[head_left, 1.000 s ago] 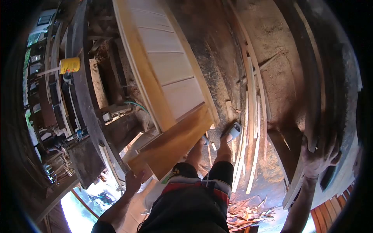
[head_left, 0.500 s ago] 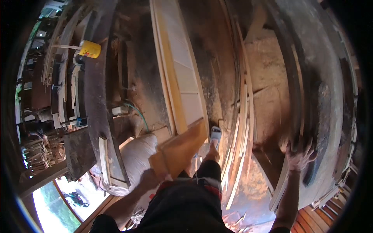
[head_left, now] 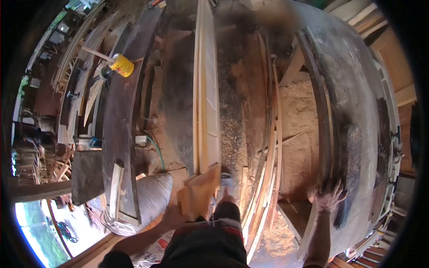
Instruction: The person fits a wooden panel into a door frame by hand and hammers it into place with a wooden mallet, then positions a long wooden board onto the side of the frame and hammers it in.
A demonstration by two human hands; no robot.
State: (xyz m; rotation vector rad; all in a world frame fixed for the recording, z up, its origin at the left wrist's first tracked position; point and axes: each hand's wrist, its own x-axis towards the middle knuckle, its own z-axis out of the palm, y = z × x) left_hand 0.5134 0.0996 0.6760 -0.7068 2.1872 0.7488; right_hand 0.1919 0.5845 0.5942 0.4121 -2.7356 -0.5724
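My left hand is closed on the near end of a long wooden panel, its fingers partly hidden behind the wide orange-brown end board. The panel has pale framing strips and whitish sections, is tilted on its edge and stretches away from my body. My right hand rests with fingers spread on the edge of a dark, worn wooden bench. No object shows in that hand.
Long thin wood strips lean between me and the bench. Sawdust covers the ground. On the left, a yellow can stands on a dark plank; a filled sack and a green hose lie below.
My view has shifted, and the panel now appears narrower and straighter, turned more onto its edge. My left hand keeps hold of it. My right hand remains at the bench edge.
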